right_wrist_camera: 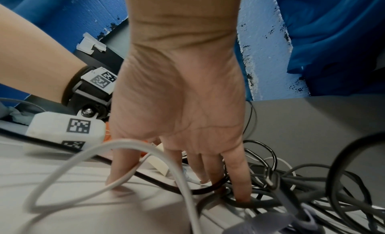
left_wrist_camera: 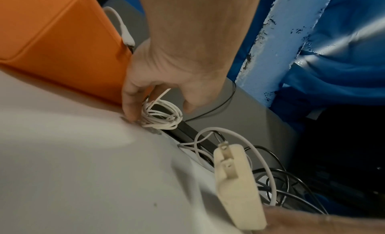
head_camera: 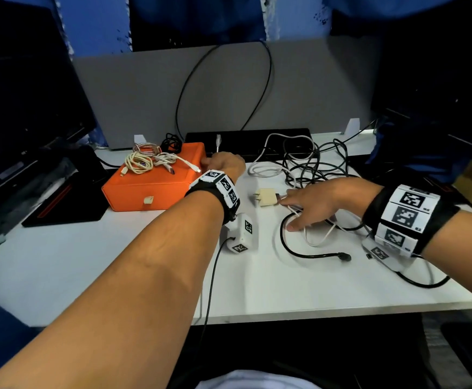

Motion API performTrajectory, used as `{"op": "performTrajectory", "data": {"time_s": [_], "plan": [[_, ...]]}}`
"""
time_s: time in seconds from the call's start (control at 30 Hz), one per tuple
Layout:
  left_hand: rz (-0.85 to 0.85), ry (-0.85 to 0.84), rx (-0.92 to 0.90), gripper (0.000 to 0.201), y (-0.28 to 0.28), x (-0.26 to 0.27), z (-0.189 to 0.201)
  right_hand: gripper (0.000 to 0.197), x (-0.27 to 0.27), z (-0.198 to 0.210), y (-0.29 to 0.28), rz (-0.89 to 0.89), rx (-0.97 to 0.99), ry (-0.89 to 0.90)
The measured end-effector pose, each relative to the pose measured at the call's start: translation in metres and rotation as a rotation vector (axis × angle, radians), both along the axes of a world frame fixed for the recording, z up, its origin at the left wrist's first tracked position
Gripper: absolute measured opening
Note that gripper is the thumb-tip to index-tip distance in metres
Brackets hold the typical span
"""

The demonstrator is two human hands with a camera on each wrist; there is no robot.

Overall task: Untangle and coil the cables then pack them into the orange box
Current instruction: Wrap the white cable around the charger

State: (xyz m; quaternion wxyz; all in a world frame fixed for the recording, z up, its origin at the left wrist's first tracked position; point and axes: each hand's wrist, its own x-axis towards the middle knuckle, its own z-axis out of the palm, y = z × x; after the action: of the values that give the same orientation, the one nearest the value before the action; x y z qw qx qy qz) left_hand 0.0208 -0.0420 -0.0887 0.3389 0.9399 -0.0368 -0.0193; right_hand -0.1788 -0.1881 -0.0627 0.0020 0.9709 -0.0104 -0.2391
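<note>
The orange box (head_camera: 150,189) (left_wrist_camera: 52,40) stands closed at the back left of the table, with several coiled cables (head_camera: 145,160) lying on its lid. My left hand (head_camera: 220,162) (left_wrist_camera: 158,109) is down beside the box's right wall, thumb and fingers curled round a small white coil (left_wrist_camera: 161,115). A cream charger plug (head_camera: 267,197) (left_wrist_camera: 235,180) lies between my hands. My right hand (head_camera: 288,214) (right_wrist_camera: 179,191) lies flat with straight fingers on loose cables. Its thumb presses a white cable (right_wrist_camera: 133,145). Behind it is a tangle of black and white cables (head_camera: 308,161).
A black cable with a plug end (head_camera: 313,255) curves over the white table (head_camera: 88,262) near my right wrist. A black power strip (head_camera: 257,138) runs along the grey partition (head_camera: 145,88). A dark monitor (head_camera: 18,108) and its base (head_camera: 69,197) stand at the left.
</note>
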Motion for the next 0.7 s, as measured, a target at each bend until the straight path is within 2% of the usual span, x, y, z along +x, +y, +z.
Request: {"op": "performTrajectory", "data": {"time_s": [0.1,0.2,0.27,0.33,0.4,0.47,0.53,0.57,0.63,0.7], "plan": [[-0.010,-0.054,0.161,0.053,0.000,-0.011,0.003,0.094,0.001,0.002,-0.001,-0.008,0.025,0.030],[0.071,-0.077,0.409,0.056,0.003,-0.023,0.008,0.099,0.001,0.005,0.001,-0.002,0.054,0.041],[0.065,-0.099,0.405,0.059,0.003,-0.024,0.010,0.106,0.001,0.006,0.000,-0.008,0.092,0.041],[0.071,-0.084,0.406,0.060,0.003,-0.027,0.015,0.100,0.001,0.008,-0.001,-0.023,0.148,0.034],[0.032,-0.102,0.416,0.053,0.004,-0.032,0.024,0.099,0.002,0.009,-0.004,-0.028,0.159,0.023],[-0.072,-0.168,0.387,0.040,0.003,-0.043,0.037,0.093,0.001,0.012,-0.004,-0.013,0.128,0.017],[-0.247,-0.187,0.372,0.027,-0.001,-0.056,0.050,0.073,-0.001,0.015,-0.003,0.010,0.072,-0.007],[-0.369,-0.141,0.370,0.029,-0.003,-0.064,0.054,0.063,-0.003,0.017,-0.002,0.021,0.053,-0.023],[-0.597,0.019,0.414,0.048,-0.007,-0.076,0.058,0.050,-0.002,0.018,-0.002,0.044,0.035,-0.056],[-0.735,0.123,0.536,0.052,-0.008,-0.084,0.056,0.044,0.001,0.015,-0.006,0.048,0.008,-0.089]]}}
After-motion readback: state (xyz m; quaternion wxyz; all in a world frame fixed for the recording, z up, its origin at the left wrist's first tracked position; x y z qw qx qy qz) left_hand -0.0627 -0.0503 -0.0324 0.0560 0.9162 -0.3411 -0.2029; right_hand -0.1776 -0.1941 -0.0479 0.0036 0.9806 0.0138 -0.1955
